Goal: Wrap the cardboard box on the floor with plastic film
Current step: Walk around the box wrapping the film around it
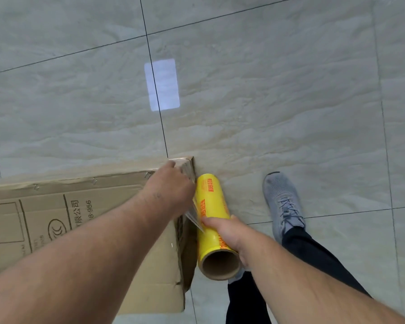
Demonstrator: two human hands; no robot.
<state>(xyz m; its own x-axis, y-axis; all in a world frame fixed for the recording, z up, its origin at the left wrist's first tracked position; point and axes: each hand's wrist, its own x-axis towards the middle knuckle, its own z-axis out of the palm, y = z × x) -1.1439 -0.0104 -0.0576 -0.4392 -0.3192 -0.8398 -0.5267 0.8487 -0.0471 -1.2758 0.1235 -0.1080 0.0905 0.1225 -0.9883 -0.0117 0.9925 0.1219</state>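
Looking down from the head camera, one cardboard box (84,230) lies flat on the tiled floor (267,101), and one yellow roll of plastic film (212,220) stands tilted just beside its right-hand edge. The right hand (229,232) has its grip curled round the roll's near half, thumb on top and fingers wrapped underneath close to the open cardboard core, so the grip is closed on the roll. Just left of that grip, a short stretch of clear film (194,215) runs from the roll up to the box edge. The left hand (171,185) lies farther ahead of the roll grip, palm down on the box's far right corner; its fingers bend over the corner onto the film there, but whether they pinch or only press it cannot be told. To the right of the roll grip stands one grey shoe (282,202) with a dark trouser leg (313,258) above it. One pale rectangular light reflection (161,84) shows on the floor well beyond both hands.
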